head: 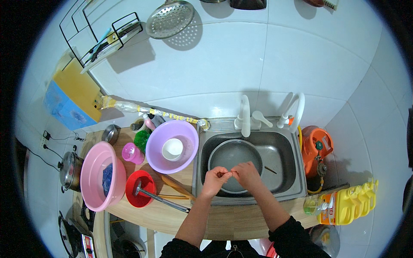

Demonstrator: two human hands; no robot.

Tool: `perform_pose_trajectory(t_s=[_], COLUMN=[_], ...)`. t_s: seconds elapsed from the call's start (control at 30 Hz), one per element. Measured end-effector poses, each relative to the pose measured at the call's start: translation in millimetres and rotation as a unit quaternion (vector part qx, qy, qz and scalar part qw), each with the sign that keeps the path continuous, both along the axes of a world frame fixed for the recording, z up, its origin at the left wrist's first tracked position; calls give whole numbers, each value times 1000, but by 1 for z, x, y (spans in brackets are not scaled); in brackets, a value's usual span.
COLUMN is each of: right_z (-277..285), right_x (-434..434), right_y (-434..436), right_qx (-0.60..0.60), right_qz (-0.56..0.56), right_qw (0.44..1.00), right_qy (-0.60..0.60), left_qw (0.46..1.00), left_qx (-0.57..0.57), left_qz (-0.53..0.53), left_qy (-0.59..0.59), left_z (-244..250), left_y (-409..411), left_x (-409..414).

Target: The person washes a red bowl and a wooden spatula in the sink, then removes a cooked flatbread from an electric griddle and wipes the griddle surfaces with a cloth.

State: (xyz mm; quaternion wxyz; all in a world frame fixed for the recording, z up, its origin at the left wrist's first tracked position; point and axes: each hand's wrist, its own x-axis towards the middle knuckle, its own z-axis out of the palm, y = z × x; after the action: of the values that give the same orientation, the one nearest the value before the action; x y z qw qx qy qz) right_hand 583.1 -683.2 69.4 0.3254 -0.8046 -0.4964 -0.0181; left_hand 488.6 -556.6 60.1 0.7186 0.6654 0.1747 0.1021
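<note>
Above a round grey metal basin [237,150] in the stainless steel sink [280,180], my two hands meet at the fingertips. My left hand [216,180] has its thumb and index finger pinched together. The fingers of my right hand [246,175] are bent towards them. Whether something small is between the fingertips cannot be told. A thin brown stick [270,170] lies in the sink to the right of the basin. The white faucet [246,119] stands behind the basin, with a second white curved tap [295,111] to its right.
Left of the sink stand a purple basin [155,158] holding a white bowl [172,149], a red container [130,193] with a grey-handled tool [164,201], wooden utensils [176,186] and a pink basin [85,180]. At right are an orange gas cylinder [310,158] and yellow jugs [350,204].
</note>
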Motion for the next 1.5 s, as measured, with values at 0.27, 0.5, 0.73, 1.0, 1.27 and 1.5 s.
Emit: perform_pose_trajectory(t_s=[0.27, 0.5, 0.73, 1.0, 1.27, 1.5], right_z=[-20, -13, 7, -4, -16, -4], right_x=[0, -4, -5, -6, -7, -12], right_y=[-1, 3, 8, 7, 8, 6], right_qx=[85, 107, 32, 111, 136, 100], right_qz=[-35, -47, -76, -27, -61, -58], right_qw=[895, 842, 944, 775, 832, 837], right_qy=[437, 527, 320, 621, 534, 535], left_qw=[987, 955, 984, 955, 927, 969], left_qx=[-149, -296, -171, -294, -370, -249], left_qz=[-53, -20, 18, -30, 48, 3], left_qy=[5, 27, 54, 12, 34, 2], left_z=[-7, 0, 8, 11, 4, 10], left_y=[2, 0, 2, 5, -4, -4], left_x=[2, 1, 2, -2, 0, -3])
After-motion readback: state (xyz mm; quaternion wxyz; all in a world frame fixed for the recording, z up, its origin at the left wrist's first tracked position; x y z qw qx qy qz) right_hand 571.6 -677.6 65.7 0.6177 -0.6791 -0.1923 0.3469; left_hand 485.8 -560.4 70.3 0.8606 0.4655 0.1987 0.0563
